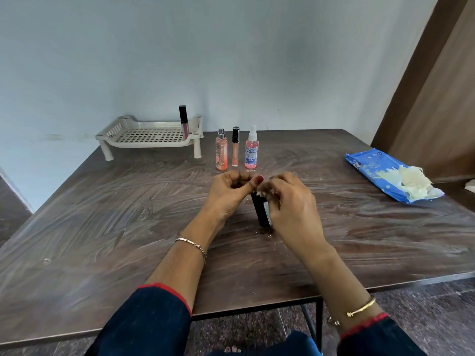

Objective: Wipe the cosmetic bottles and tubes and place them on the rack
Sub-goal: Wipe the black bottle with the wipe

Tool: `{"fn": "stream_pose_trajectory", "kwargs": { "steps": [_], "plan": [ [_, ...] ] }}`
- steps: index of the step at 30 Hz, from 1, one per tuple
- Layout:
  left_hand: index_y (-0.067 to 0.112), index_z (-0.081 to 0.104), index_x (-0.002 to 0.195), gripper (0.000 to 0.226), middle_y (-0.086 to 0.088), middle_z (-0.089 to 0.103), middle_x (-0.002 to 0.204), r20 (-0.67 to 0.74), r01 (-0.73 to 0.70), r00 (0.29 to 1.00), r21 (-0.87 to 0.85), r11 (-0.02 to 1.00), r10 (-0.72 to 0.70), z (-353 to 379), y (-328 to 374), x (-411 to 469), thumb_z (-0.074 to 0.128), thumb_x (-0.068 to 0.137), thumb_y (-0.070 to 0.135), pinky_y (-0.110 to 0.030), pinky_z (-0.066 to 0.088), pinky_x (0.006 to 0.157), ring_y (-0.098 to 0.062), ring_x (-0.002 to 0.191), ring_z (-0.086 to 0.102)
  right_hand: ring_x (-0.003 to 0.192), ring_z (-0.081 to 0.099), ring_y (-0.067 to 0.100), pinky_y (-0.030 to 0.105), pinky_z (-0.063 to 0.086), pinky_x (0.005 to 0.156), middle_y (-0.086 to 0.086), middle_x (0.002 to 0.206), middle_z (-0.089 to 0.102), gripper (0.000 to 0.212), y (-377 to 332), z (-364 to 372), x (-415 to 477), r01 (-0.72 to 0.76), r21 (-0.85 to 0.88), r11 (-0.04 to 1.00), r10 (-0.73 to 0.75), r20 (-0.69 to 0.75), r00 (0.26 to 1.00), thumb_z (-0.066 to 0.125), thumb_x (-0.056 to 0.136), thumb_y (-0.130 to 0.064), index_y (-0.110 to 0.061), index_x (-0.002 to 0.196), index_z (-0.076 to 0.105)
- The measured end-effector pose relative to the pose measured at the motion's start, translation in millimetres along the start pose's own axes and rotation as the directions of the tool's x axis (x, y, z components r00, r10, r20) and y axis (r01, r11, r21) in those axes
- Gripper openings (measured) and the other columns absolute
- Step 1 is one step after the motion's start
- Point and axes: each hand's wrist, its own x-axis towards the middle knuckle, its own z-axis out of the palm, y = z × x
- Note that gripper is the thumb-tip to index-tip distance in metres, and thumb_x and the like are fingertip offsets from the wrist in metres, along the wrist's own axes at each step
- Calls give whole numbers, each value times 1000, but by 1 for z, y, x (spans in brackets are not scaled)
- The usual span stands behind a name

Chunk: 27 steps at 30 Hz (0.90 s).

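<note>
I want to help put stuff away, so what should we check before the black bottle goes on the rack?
1. Grip on the dark bottle: ok for the right hand, which wraps round it. Cannot tell for the left hand, which is curled at its top.
2. Wipe in hand: cannot tell, the fingers hide it.
3. Bottle wiped clean: cannot tell, it is mostly covered.
4. Room on the rack: ok, only one tube stands at its right end.
5. Way to the rack: ok, the three standing cosmetics are to the right of it.
</note>
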Motion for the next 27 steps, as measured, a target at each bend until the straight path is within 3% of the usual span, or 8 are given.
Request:
{"fn": "stream_pose_trajectory", "kwargs": {
  "steps": [4,11,15,19,27],
  "plan": [
    [-2,68,91,22,-15,70,84,-18,2,1000,29,1000,-1,-2,-1,1,73,80,17,-21,52,77,-17,77,64,77,60,18,39,54,66,-1,92,61,17,8,3,-10,13,18,1000,-15,78,997,65,81,2,-12,88,69],
    [10,66,80,11,0,65,71,-64,33,997,43,999,-30,2,3,0,75,79,17,-9,45,57,-3,60,57,74,61,21,36,52,64,-3,89,60,22,22,-13,-41,47,-66,997,-29,251,967,66,76,5,-16,84,70],
    [12,64,73,18,0,63,66,-96,38,995,31,999,-35,1,2,0,79,74,21,-12,45,57,-6,60,53,75,56,7,20,47,66,-10,86,58,24,29,-18,-37,-50,-19,999,52,135,989,69,75,5,-18,84,70],
    [10,63,74,24,-6,64,70,-107,46,993,16,999,-44,0,1,1,82,70,25,-15,46,57,-10,63,54,83,60,8,30,53,71,-8,91,60,17,23,-17,-17,-79,87,993,80,-8,997,67,83,-2,-18,89,69],
    [10,61,72,26,-1,64,63,-130,42,991,19,999,-39,0,-1,4,83,67,23,-16,46,56,-4,54,57,80,61,18,31,54,66,0,95,63,23,11,2,-12,93,-13,996,-91,76,993,67,82,0,-14,98,70]
  ]
}}
